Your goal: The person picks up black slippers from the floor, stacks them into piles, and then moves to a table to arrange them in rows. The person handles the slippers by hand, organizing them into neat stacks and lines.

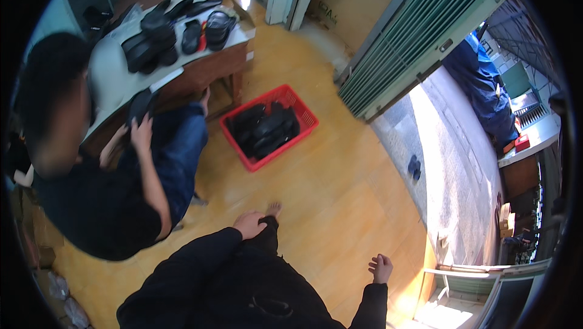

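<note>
My left hand (249,226) is low in front of me beside my dark trouser leg, its fingers loosely extended with nothing visible in them. Out to the right, away from my body, my right hand (381,267) hangs over the floor; its fingers are slightly bent and apart, holding nothing. Ahead on the yellow floor stands a red plastic basket (254,166) with black footwear (267,128) piled inside. To the left, a seated co-worker (103,207) in a black shirt holds a black shoe or sole (141,105) in both hands at the table edge.
A white-topped table (112,77) at the far left bears several black shoes (150,44). Green folding gates (425,37) border a doorway on the right. Dark slippers (414,168) lie on the grey ground outside. A pale-framed glass case (467,292) stands at the lower right.
</note>
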{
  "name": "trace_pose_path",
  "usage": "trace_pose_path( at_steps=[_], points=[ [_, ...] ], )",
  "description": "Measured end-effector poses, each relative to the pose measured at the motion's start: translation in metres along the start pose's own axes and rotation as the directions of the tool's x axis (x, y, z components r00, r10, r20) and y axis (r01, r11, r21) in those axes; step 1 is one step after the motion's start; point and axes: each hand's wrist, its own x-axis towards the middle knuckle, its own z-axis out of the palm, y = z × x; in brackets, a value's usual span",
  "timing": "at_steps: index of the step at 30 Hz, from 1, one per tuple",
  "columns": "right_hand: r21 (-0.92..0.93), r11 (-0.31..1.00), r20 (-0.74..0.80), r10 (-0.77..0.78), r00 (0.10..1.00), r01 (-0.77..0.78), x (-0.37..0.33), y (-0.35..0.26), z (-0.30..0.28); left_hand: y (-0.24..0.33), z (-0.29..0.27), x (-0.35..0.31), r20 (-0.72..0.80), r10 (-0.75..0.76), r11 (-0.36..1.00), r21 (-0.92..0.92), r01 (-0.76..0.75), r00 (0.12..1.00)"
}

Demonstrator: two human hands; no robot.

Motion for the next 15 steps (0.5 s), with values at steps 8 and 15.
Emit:
trace_pose_path(
  at_steps=[8,15],
  points=[
    [-0.392,0.889,0.409,0.400,0.820,-0.238,0.123,-0.058,0.062,0.008,-0.129,0.283,0.211,-0.333,0.932,0.223,0.286,0.919],
    [-0.597,0.761,0.430,0.570,0.700,-0.253,0.380,-0.140,0.063,0.068,-0.127,0.444,-0.300,-0.415,0.908,-0.195,0.371,0.859]
  ],
)
